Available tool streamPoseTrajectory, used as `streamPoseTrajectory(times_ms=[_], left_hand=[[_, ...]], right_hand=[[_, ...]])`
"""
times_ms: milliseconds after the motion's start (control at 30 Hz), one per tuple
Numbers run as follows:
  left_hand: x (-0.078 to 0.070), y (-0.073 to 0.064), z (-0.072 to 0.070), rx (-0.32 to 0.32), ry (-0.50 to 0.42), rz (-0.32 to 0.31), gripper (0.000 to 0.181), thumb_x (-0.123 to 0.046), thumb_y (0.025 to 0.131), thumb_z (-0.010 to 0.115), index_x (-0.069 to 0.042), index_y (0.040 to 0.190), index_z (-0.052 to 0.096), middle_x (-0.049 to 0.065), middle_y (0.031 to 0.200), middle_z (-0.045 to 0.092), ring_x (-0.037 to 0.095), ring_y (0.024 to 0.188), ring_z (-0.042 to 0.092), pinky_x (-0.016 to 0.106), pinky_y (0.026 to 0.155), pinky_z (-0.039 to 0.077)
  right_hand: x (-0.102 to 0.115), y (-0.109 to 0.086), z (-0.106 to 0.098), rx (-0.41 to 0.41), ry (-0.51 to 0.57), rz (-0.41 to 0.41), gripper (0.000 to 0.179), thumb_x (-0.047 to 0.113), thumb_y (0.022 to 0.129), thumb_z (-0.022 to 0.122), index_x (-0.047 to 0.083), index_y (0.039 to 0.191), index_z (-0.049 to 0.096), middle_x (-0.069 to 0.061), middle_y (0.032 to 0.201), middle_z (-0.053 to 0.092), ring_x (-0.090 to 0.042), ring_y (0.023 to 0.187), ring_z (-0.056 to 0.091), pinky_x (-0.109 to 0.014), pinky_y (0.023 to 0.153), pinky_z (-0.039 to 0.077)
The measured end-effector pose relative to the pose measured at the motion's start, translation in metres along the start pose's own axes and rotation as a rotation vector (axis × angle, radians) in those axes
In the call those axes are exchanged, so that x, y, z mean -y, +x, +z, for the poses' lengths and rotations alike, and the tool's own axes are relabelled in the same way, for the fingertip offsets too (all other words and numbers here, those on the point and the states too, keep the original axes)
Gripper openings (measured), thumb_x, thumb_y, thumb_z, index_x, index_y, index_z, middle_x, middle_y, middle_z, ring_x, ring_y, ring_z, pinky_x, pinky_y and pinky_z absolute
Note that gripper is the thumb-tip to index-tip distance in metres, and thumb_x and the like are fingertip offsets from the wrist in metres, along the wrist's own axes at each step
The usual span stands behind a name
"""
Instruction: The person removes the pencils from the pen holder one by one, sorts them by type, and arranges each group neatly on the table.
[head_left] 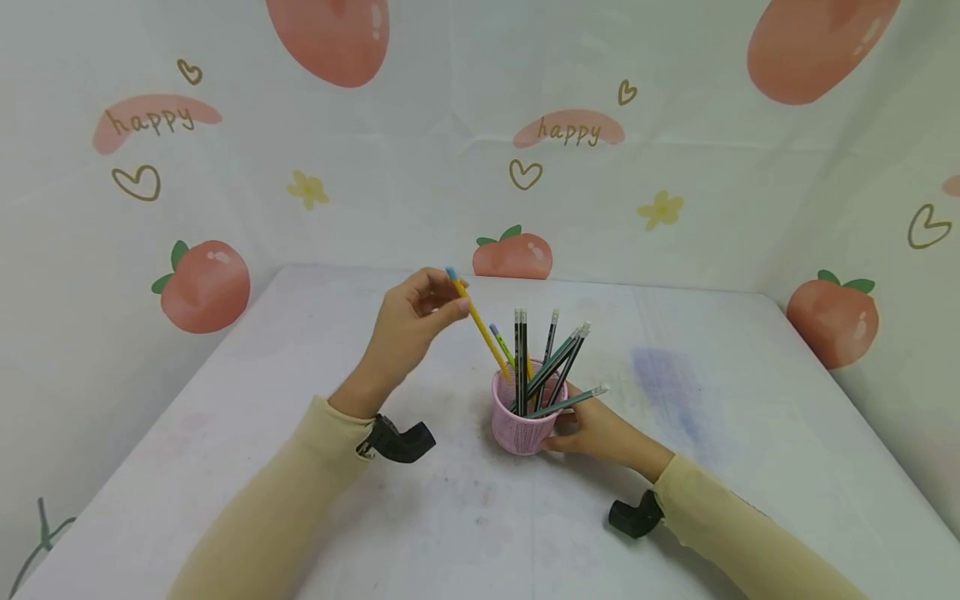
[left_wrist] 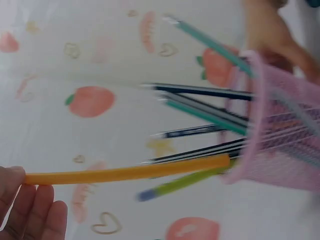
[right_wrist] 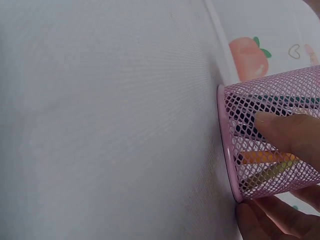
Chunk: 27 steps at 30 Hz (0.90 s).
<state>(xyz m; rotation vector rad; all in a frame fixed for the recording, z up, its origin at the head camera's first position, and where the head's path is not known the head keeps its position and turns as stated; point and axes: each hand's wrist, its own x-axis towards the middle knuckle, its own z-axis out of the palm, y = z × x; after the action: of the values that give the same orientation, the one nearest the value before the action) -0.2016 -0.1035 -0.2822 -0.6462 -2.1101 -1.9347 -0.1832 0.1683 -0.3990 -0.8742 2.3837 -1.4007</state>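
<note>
Near the table's middle, my left hand [head_left: 405, 329] pinches a yellow pencil [head_left: 481, 327] by its upper, blue-tipped end. The pencil slants down to the right, its lower end at the mouth of a pink mesh pencil cup [head_left: 517, 435]. In the left wrist view that end of the yellow pencil [left_wrist: 125, 173] shows just outside the rim. My right hand [head_left: 600, 429] grips the cup's right side, the thumb [right_wrist: 287, 131] across the mesh in the right wrist view. Several black pencils [head_left: 521, 350], teal pencils [head_left: 573, 399] and a green pencil [left_wrist: 187, 182] stand tilted inside the cup.
A white cloth covers the table [head_left: 442, 517], with a bluish-purple smudge [head_left: 667, 387] right of the cup. Behind it hangs a white backdrop [head_left: 420, 167] printed with fruit, hearts and flowers. Black wrist devices [head_left: 405, 442] are strapped at both sleeve cuffs.
</note>
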Motion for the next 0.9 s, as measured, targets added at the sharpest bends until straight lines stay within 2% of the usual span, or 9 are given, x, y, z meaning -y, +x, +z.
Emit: streamPoseTrajectory(times_ms=[167,233,300,367,500,600,800,900], left_hand=[[-0.021,0.016,-0.022,-0.067,-0.172,0.048,0.017,0.002,0.090,0.063,-0.005,0.106,0.061,0.003,0.093,0.060,0.012,0.086,0.067,0.033,0.084,0.059],[-0.024,0.022,-0.031,-0.089,-0.202,0.023,0.020,0.002,0.090,0.063,-0.009,0.107,0.061,0.002,0.093,0.060,0.012,0.085,0.068,0.033,0.083,0.059],[-0.021,0.026,-0.038,-0.095,-0.211,-0.043,0.023,0.001,0.091,0.062,-0.011,0.110,0.059,0.002,0.092,0.059,0.012,0.084,0.068,0.032,0.082,0.060],[-0.013,0.029,-0.042,-0.086,-0.191,-0.131,0.026,0.000,0.092,0.062,-0.010,0.115,0.056,0.002,0.092,0.059,0.013,0.082,0.068,0.032,0.080,0.060],[0.012,0.031,-0.044,-0.040,-0.073,-0.302,0.039,-0.002,0.093,0.061,-0.005,0.129,0.047,0.004,0.093,0.058,0.012,0.081,0.067,0.033,0.080,0.060],[0.034,0.030,-0.043,0.005,0.019,-0.388,0.047,-0.002,0.093,0.060,-0.002,0.136,0.042,0.007,0.094,0.060,0.012,0.080,0.067,0.034,0.079,0.060],[0.070,0.026,-0.035,0.086,0.138,-0.559,0.052,-0.001,0.091,0.064,-0.004,0.138,0.043,0.026,0.110,0.062,0.016,0.079,0.067,0.033,0.074,0.061],[0.086,0.023,-0.032,0.114,0.182,-0.640,0.052,-0.002,0.090,0.065,-0.005,0.138,0.044,0.025,0.111,0.063,0.015,0.078,0.066,0.030,0.071,0.061]], right_hand=[[0.000,0.000,0.000,0.009,0.003,-0.004,0.094,0.005,0.078,0.079,0.004,0.152,0.021,-0.019,0.144,0.046,-0.035,0.121,0.055,-0.033,0.096,0.053],[0.000,0.000,0.000,0.010,0.005,0.000,0.094,0.005,0.078,0.078,0.005,0.153,0.020,-0.018,0.144,0.046,-0.035,0.121,0.055,-0.033,0.096,0.053],[-0.001,0.000,0.000,0.011,0.003,0.001,0.093,0.005,0.078,0.078,0.004,0.152,0.021,-0.018,0.144,0.046,-0.035,0.121,0.055,-0.034,0.097,0.053],[-0.001,0.000,-0.001,0.008,-0.001,-0.002,0.091,0.005,0.078,0.078,0.001,0.151,0.023,-0.019,0.143,0.046,-0.035,0.122,0.055,-0.035,0.098,0.052],[-0.001,0.000,-0.001,0.005,-0.008,-0.015,0.089,0.004,0.078,0.078,-0.003,0.149,0.025,-0.022,0.143,0.046,-0.036,0.122,0.054,-0.037,0.099,0.052],[-0.001,0.000,0.000,0.004,-0.001,-0.021,0.090,0.003,0.078,0.078,-0.002,0.150,0.024,-0.021,0.144,0.044,-0.036,0.124,0.053,-0.038,0.099,0.051],[-0.001,0.000,0.000,0.012,0.006,-0.012,0.093,0.005,0.078,0.079,0.003,0.152,0.023,-0.018,0.144,0.046,-0.034,0.123,0.054,-0.034,0.097,0.052],[-0.001,0.001,0.000,0.011,-0.002,-0.006,0.093,0.005,0.078,0.079,0.003,0.152,0.022,-0.019,0.144,0.046,-0.034,0.122,0.055,-0.033,0.097,0.053]])
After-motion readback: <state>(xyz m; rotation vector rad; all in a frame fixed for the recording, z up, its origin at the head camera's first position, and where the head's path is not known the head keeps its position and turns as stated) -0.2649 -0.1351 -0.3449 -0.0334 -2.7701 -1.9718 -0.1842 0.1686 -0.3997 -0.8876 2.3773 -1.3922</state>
